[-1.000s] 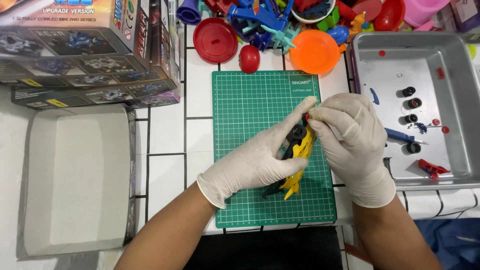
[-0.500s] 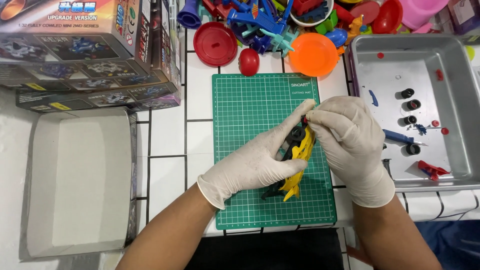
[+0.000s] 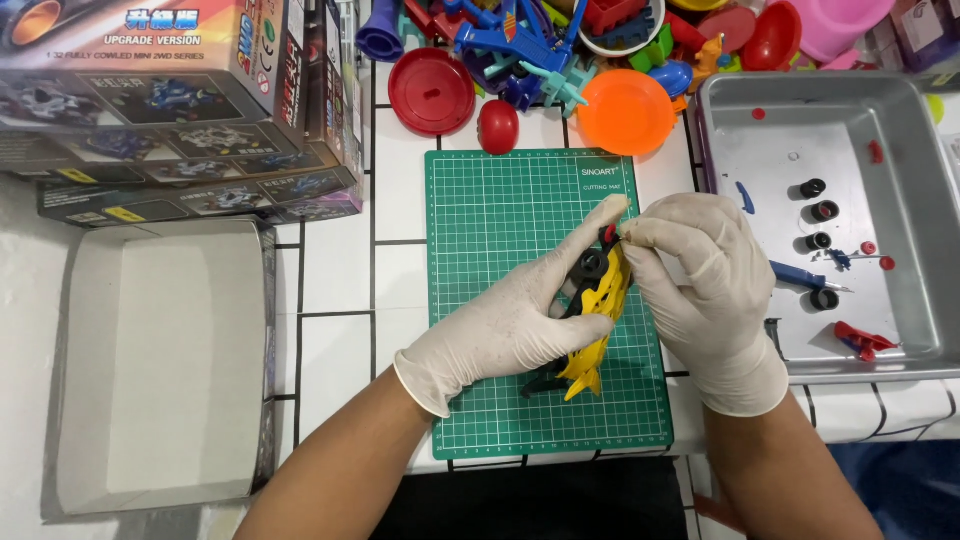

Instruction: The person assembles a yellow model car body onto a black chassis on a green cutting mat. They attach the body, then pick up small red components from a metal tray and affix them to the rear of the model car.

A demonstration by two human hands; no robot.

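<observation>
A yellow and black toy car body (image 3: 594,318) lies tilted on the green cutting mat (image 3: 500,210). My left hand (image 3: 520,310), in a white glove, grips the car from the left, its forefinger stretched up along the car's top end. My right hand (image 3: 700,290), also gloved, pinches a small red part (image 3: 609,235) at that top end. Most of the car's middle is hidden behind my fingers.
A metal tray (image 3: 900,140) at the right holds small black wheels (image 3: 818,212), red bits and a blue tool (image 3: 800,276). Colourful plastic toys, a red lid (image 3: 432,92) and an orange dish (image 3: 625,112) crowd the back. Stacked kit boxes (image 3: 170,110) and an empty open box (image 3: 150,360) stand left.
Both hands and the car have hardly moved; only the fingertips at the car's top end have shifted slightly.
</observation>
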